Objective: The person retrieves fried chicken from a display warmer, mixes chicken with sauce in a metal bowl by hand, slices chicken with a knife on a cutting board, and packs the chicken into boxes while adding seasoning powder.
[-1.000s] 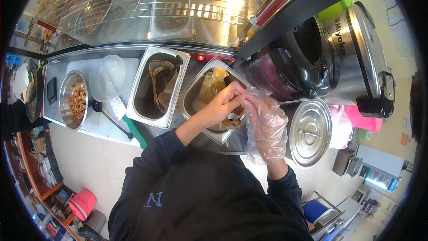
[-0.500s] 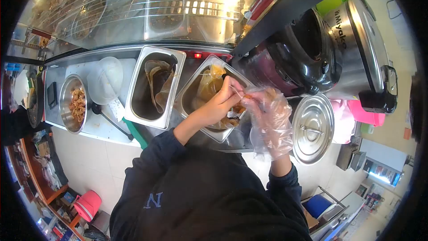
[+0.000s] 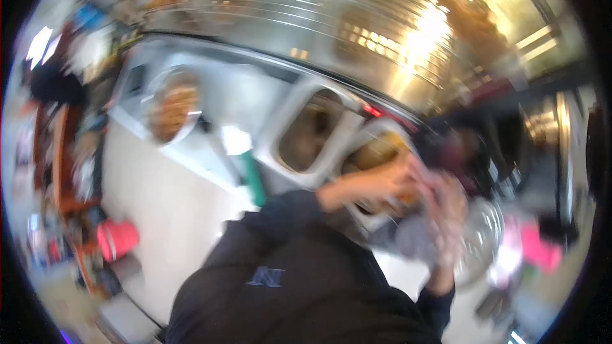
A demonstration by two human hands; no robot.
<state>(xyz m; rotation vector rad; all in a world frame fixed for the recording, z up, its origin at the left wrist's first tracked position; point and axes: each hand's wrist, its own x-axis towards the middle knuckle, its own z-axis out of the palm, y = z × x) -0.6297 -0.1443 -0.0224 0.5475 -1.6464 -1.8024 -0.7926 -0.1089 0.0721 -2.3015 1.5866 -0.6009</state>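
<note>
View swings, blurs | left hand (image 3: 396, 179), gloved right hand (image 3: 450, 202) still together at metal pan (image 3: 371, 222) | grips: cannot tell | handwork stays there

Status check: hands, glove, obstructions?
Left hand bare, over metal pan. Right hand close by, in plastic glove. Grips too blurred to call. Steel lid beside right wrist.

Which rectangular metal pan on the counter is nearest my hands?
The pan on the right, with yellow contents: your left hand is over it. The other pan, farther left, has none over it.
</note>
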